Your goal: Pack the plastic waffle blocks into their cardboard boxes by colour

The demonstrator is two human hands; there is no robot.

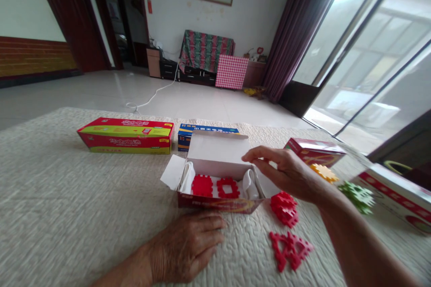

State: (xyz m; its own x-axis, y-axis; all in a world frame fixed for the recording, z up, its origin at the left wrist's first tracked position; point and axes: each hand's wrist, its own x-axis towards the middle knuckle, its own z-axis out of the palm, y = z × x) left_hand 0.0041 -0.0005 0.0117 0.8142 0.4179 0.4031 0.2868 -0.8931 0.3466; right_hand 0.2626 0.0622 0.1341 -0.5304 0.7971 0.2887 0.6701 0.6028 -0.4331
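"Judging by its thin walls, would you call that open box [218,205] light?"

"Yes, light and a little bendy. I'd take it low by both short ends; the raised lid [218,147] looks too floppy to carry it by."

"And what's inside?"

"Probably stiff, smooth plastic, hard to crush, though a thin tooth might snap. I'd pinch the solid red square [202,185] by its notched edges; the red frame [221,188] offers its window as well."

"Where does the box stand?"

"On the quilted cover [67,197], just beyond the left hand [188,243], which lies palm down, fingers loosely together near the front wall, nothing seen in it. A pile of red pieces [284,208] sits just beside the box's right end."

"The right hand [284,172]?"

"By the lid's corner, thumb and fingertips drawn together. Whether they pinch card or only air, I can't tell from here."

"And its looks?"

"Dark red outside with a yellowish swirl, whitish within. Soft-looking white padding [187,178] bulges at each end, the two red squares side by side between."
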